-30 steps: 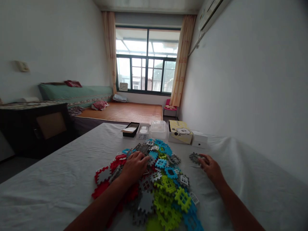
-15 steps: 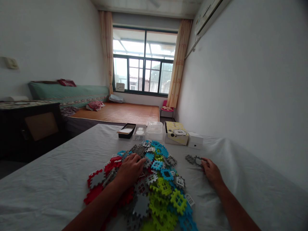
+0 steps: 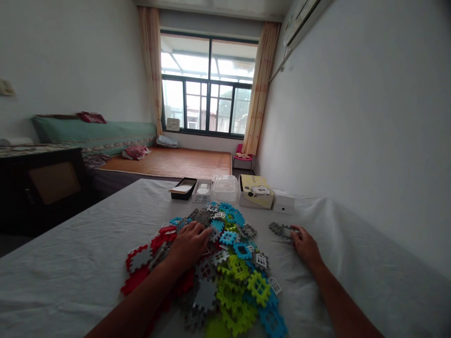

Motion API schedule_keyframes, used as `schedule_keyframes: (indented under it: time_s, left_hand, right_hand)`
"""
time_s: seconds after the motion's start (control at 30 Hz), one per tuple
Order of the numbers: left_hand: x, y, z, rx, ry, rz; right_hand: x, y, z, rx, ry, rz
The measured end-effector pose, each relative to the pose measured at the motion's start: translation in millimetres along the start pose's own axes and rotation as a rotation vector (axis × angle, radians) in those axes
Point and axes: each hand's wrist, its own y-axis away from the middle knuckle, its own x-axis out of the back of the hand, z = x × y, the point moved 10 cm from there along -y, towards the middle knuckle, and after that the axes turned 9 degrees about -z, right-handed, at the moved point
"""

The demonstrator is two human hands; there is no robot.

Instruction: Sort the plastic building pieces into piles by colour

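A heap of interlocking toothed plastic tiles in red, grey, blue and lime green [image 3: 239, 300] covers the middle of the cloth. My left hand [image 3: 192, 244] rests on the upper left part of this heap, palm down, fingers bent and touching grey pieces. Its fingertips are partly hidden among the tiles. Out to the right, my right hand [image 3: 306, 245] pinches the near edge of a grey toothed tile [image 3: 287, 231] between thumb and fingers. That tile lies low over the cloth, against another dark grey toothed tile [image 3: 276, 228].
Behind the heap stand a black box [image 3: 185, 188], a small white box [image 3: 202, 190], a clear plastic container [image 3: 225, 188], a yellow cartoon box [image 3: 256, 192] and another white box [image 3: 283, 203]. White cloth [image 3: 88, 249] covers the table. A wall [image 3: 380, 117] rises at the right.
The whole view has shifted slightly, with things appearing a little further up and left. Both hands keep nearly the same places, the right one still on the grey tile.
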Motion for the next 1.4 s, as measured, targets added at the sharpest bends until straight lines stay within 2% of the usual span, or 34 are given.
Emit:
schedule_keyframes:
  time_s: [0.33, 0.5, 0.63, 0.7, 0.77, 0.83, 0.93, 1.0, 1.07, 1.1, 1.17, 1.23, 1.3, 1.4]
  left_hand:
    - [0.7, 0, 0, -0.007, 0.016, 0.014]
    - [0.1, -1, 1, -0.014, -0.006, 0.002]
    - [-1.3, -1, 1, -0.011, -0.017, -0.001]
    - [-1.4, -1, 1, -0.008, -0.015, 0.002]
    - [-1.1, -1, 0, -0.009, -0.013, 0.008]
    - [-1.5, 0, 1, -0.015, -0.014, 0.006]
    - [-3.1, 0, 1, -0.018, -0.019, -0.006]
    - [-3.4, 0, 0, -0.014, -0.02, -0.007]
    - [-3.2, -1, 0, -0.015, -0.017, -0.004]
    - [-3.1, -1, 1, -0.018, -0.015, -0.002]
    - [-2.7, -1, 1, -0.023, -0.01, 0.003]
    - [-2.4, -1, 2, -0.029, -0.005, 0.011]
    - [-2.9, -2, 2, -0.038, -0.003, 0.016]
    - [-4.6, -3, 1, -0.041, -0.013, 0.015]
  right_hand:
    - [3, 3, -10, 0.016, 0.065, 0.016]
    - [7, 2, -4, -0.001, 0.072, 0.039]
    - [3, -5, 4, -0.022, 0.023, 0.004]
    - [8, -8, 2, -0.002, 0.064, 0.047]
    - [14, -6, -13, 0.093, 0.193, 0.134]
    - [5, -1, -34, 0.239, 0.317, 0.096]
    - [-29, 10, -57, 0.343, 0.447, -0.123]
    - [-37, 18, -70, 0.324, 0.519, -0.114]
    - [-44, 26, -92, 0.37, 0.538, -0.06]
    - [-52, 31, -104, 0.429, 0.522, -0.072]
    - [-75, 42, -126, 0.562, 0.458, -0.18]
    - [-94, 49, -135, 0.615, 0.377, -0.296]
    - [-100, 51, -135, 0.591, 0.287, -0.353]
    - [-93, 52, -134, 0.561, 0.201, -0.369]
